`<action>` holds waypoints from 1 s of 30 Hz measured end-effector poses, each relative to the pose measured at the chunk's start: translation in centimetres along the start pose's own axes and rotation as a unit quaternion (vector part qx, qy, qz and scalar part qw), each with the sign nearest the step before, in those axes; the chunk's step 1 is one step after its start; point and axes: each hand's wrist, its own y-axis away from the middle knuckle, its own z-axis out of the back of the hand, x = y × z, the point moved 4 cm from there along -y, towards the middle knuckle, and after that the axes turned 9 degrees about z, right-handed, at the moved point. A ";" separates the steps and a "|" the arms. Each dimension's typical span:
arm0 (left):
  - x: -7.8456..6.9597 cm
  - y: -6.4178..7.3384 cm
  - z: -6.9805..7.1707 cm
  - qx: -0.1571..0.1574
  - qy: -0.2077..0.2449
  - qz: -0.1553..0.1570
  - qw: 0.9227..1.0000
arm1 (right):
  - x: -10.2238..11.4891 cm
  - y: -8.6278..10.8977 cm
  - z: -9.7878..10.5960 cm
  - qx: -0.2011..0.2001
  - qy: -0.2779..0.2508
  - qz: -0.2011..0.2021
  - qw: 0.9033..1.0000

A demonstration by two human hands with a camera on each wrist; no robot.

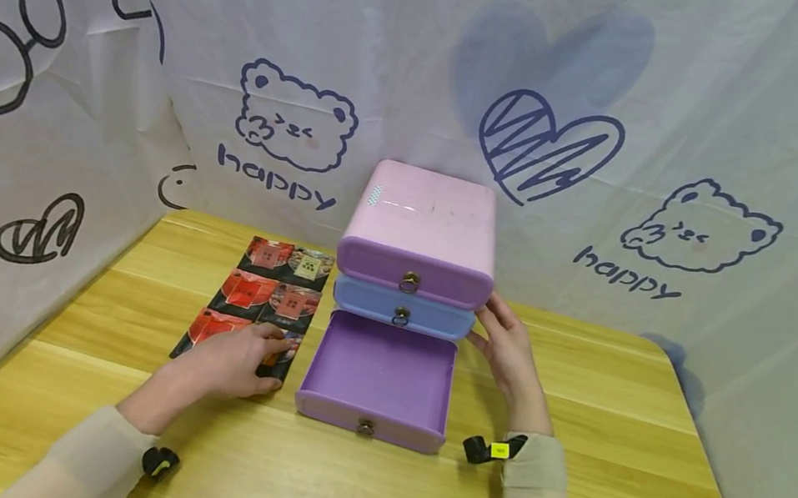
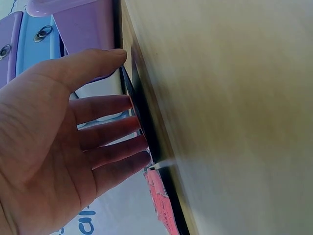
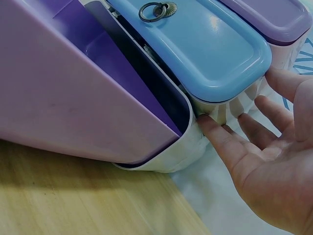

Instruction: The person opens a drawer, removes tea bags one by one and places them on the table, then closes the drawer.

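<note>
My left hand [image 1: 238, 360] lies over the nearest right one of several flat black-and-red packets [image 1: 247, 290]. In the left wrist view its nearly straight fingers [image 2: 110, 138] touch the packet's top, and the thumb is at its edge. Much of that packet is hidden. My right hand [image 1: 504, 349] touches the right side of a small drawer cabinet [image 1: 430, 211], fingertips beside the blue drawer [image 3: 210, 54]. The cabinet's bottom purple drawer [image 1: 383, 373] is pulled out, with nothing seen inside. Both the blue drawer and the upper purple drawer [image 1: 367, 257] are closed.
A wooden table [image 1: 608, 445] bears everything. Behind it and to the left hangs a white cloth [image 1: 410, 49] with printed bears and hearts. Ring pulls [image 1: 365, 427] stick out from the drawer fronts.
</note>
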 end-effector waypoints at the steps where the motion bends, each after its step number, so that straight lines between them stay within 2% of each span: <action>1: 0.0 0.0 0.0 0.000 0.000 0.000 1.000 | 0.0 0.0 0.0 0.000 0.001 0.000 1.000; 15: 0.0 0.2 0.1 0.000 -0.013 -0.002 1.000 | 0.0 0.1 0.0 -0.005 0.009 -0.002 1.000; 24: 0.0 0.6 0.3 -0.012 -0.012 -0.009 1.000 | 0.0 0.2 0.0 -0.008 0.000 -0.001 1.000; 27: -0.1 0.9 0.7 -0.031 -0.007 -0.019 0.999 | 0.0 0.2 0.0 -0.007 0.000 0.000 1.000; 30: -0.4 1.2 1.3 -0.085 -0.002 -0.050 0.995 | 0.0 0.1 0.0 -0.007 0.005 -0.002 1.000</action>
